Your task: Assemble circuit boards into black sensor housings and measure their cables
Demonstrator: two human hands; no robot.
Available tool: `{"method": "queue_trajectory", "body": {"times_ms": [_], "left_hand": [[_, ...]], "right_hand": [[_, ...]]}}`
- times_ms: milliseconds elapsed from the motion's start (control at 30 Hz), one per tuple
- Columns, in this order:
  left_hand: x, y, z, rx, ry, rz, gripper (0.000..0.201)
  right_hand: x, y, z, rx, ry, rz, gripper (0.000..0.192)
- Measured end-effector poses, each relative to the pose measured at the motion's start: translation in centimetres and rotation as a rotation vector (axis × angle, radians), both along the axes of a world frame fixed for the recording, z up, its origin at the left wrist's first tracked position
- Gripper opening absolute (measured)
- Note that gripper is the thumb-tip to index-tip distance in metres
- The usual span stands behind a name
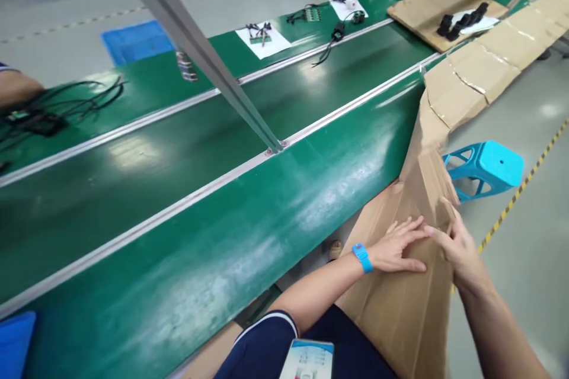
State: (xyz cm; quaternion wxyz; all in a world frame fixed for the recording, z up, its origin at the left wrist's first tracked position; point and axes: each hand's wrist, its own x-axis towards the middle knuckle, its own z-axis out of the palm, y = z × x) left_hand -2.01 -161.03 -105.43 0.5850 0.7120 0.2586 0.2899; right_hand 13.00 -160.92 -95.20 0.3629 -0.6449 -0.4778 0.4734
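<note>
A long sheet of brown cardboard (391, 308), folded and creased, reaches from my body up along the green bench's right end. My left hand (400, 247), with a blue band (362, 257) at the wrist, lies on the cardboard with its fingers spread. My right hand (460, 251) is closed round the cardboard's right edge, thumb on top and fingers at the outer side. The two hands nearly meet at the thumb of the right one. Part of the cardboard under the hands is hidden.
A green workbench (249, 243) with metal rails runs diagonally at left, and a metal post (213, 65) rises from it. Cables (66, 106) and papers with small parts (262, 39) lie on its far side. A blue stool (500, 164) stands right. Another person's arm (18, 87) shows at far left.
</note>
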Motion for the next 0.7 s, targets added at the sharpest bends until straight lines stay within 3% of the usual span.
{"method": "queue_trajectory", "body": {"times_ms": [100, 200, 300, 400, 567, 700], "left_hand": [[2.5, -0.9, -1.9, 0.035, 0.124, -0.106, 0.083], [4.3, -0.9, -4.4, 0.074, 0.173, -0.166, 0.066], [5.1, 1.3, -7.7, -0.012, 0.313, 0.084, 0.051], [5.5, 5.7, -11.7, -0.106, 0.507, 0.357, 0.069], [6.8, 12.5, -17.4, -0.114, 0.68, 0.47, 0.084], [7.5, 14.1, -19.8, -0.136, 0.771, 0.548, 0.083]], "right_hand": [[5.0, -2.3, -2.0, -0.244, 0.116, -0.207, 0.086], [9.1, -4.8, -5.6, -0.375, 0.064, -0.273, 0.065], [11.6, -6.7, -8.9, -0.533, 0.006, -0.299, 0.052], [12.6, -7.7, -10.9, -0.561, 0.018, -0.303, 0.051], [13.3, -8.1, -12.6, -0.551, 0.021, -0.282, 0.048], [14.0, -7.8, -15.1, -0.507, 0.03, -0.252, 0.047]]}}
